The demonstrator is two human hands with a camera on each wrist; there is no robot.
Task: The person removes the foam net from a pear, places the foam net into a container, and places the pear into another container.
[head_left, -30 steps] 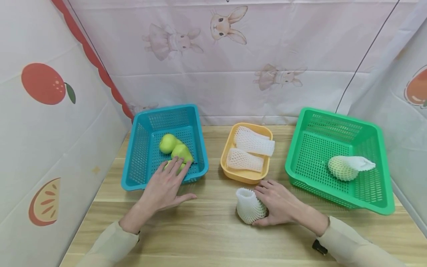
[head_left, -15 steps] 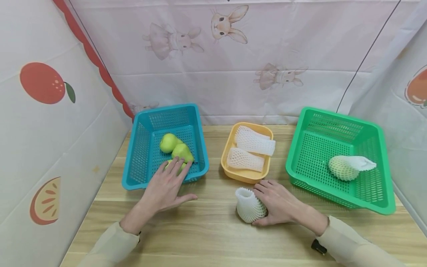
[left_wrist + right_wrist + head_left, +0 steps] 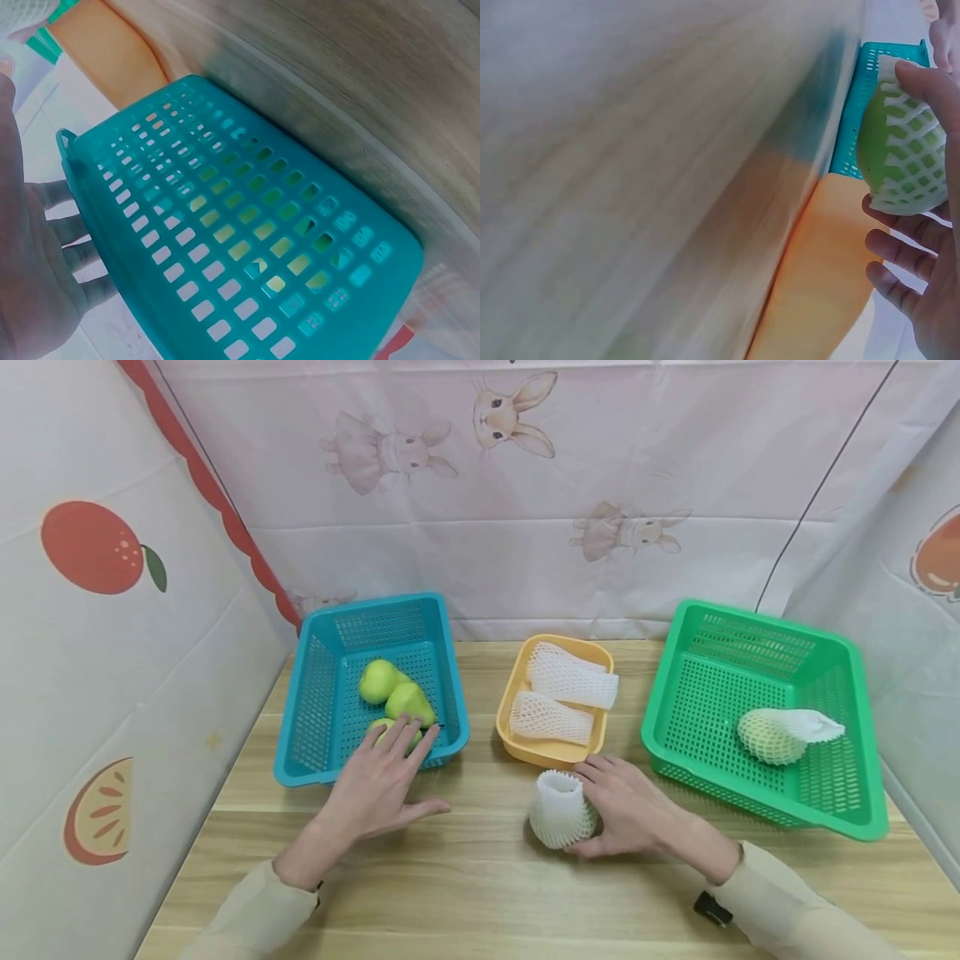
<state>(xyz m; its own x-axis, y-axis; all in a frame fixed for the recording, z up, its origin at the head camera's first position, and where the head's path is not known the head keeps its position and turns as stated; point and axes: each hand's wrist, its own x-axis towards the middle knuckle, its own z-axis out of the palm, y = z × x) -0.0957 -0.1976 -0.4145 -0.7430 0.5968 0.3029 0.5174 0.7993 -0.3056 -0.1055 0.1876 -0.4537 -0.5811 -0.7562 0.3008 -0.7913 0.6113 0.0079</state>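
Note:
My right hand (image 3: 628,810) grips a pear in a white foam net sleeve (image 3: 555,822), its open collar upward, in front of the small yellow tray. In the right wrist view, thumb and fingers hold the netted pear (image 3: 911,154), and its bare green underside shows. My left hand (image 3: 375,789) reaches over the near rim of the blue basket (image 3: 457,693), fingers spread and extended. Beneath the fingertips lies a green pear (image 3: 381,727), partly hidden. Two more pears, one round-ended (image 3: 377,682) and one beside it (image 3: 410,703), sit behind it.
The yellow tray (image 3: 545,758) holds several white foam net sleeves (image 3: 551,718). At the right stands a green basket (image 3: 750,806) with one netted pear (image 3: 771,737) inside. Printed cloth walls (image 3: 480,568) enclose the back and sides of the wooden table (image 3: 465,902).
My right hand and the netted pear have shifted slightly away from me, the collar tipping further upright. My left hand has drifted slightly right, uncovering more of the nearest pear.

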